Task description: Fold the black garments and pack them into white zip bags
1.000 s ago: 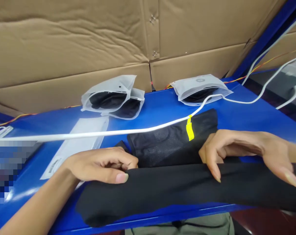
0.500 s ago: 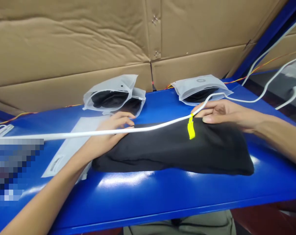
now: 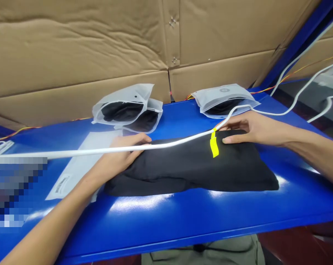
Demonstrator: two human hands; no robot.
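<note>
A folded black garment (image 3: 183,169) lies across the blue table in front of me. At its far left corner my left hand (image 3: 125,149) grips it, thumb on the near side and fingers behind the edge. My right hand (image 3: 249,129) holds the far right part, thumb on top and fingers partly hidden behind the cloth. A white cable (image 3: 114,149) runs across the view, in front of the left hand and along the garment's far edge. From the cable hangs a bright yellow tag (image 3: 214,146), seen over the garment.
White pouches with black cloth inside stand at the back left (image 3: 122,97) and back right (image 3: 224,94). A flat white bag (image 3: 72,165) with a printed label lies under my left arm. A cardboard wall (image 3: 100,44) closes the back of the blue table (image 3: 183,221).
My right hand has taken more of the garment's far edge, its thumb shifting left. The garment's right end has drawn in slightly. My left fingers have closed more around the cloth.
</note>
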